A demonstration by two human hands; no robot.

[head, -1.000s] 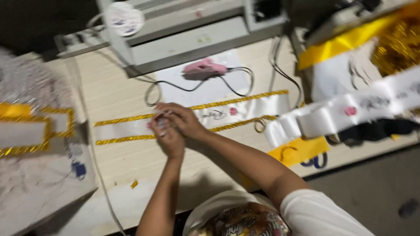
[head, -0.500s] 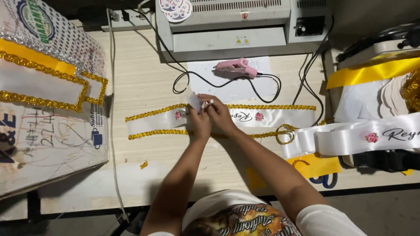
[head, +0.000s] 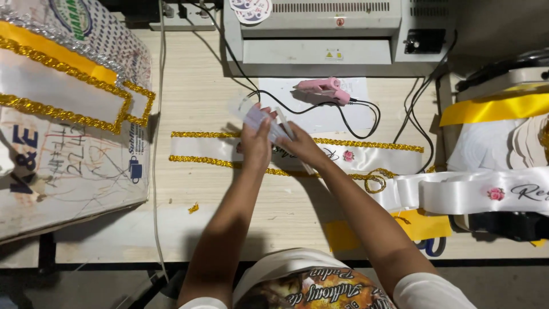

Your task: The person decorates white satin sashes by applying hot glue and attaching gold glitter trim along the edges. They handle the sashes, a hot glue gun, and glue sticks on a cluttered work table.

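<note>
A white satin sash (head: pixel 366 155) edged with gold trim lies flat across the wooden table (head: pixel 194 97), with a small pink rose print on it. My left hand (head: pixel 255 143) is raised above the sash and grips a small clear piece of plastic film (head: pixel 247 113) that looks blurred. My right hand (head: pixel 297 146) rests beside it with its fingers on the same film and on the sash beneath. A pink hot-glue gun (head: pixel 322 88) lies on a white paper sheet just behind my hands, its black cord looping to the right.
A grey laminating machine (head: pixel 320 34) stands at the table's back edge. A large cardboard sheet with gold-trimmed sash (head: pixel 63 103) covers the left. More white ribbon (head: pixel 469 191) and yellow ribbon (head: pixel 497 107) lie at the right. A gold trim scrap (head: pixel 193 208) lies near the front.
My hands have lifted from the sash, and the left one now holds the clear film up. The view has shifted so the table's left side shows more.
</note>
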